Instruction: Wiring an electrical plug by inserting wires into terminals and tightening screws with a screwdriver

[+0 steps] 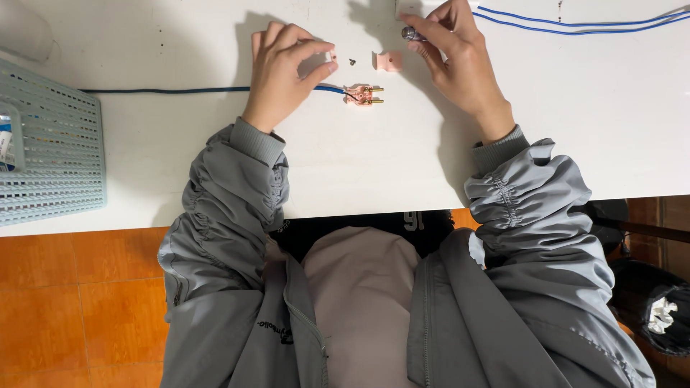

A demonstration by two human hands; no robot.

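My left hand (284, 68) rests on the white table (359, 158), fingers curled, pressing on a dark blue cable (165, 90) that runs in from the left. The cable ends at an open pink plug half (359, 95) with two brass pins, just right of my left fingers. A small dark screw (352, 62) lies above it, and the pink plug cover (388, 61) lies beside the screw. My right hand (456, 57) holds a small metallic screwdriver (411, 34) by its end, just above and right of the cover.
A pale blue perforated basket (47, 151) stands at the table's left edge. Two blue wires (575, 27) run along the back right. Orange floor tiles (72, 302) show below; a dark bin (658, 309) sits at the lower right.
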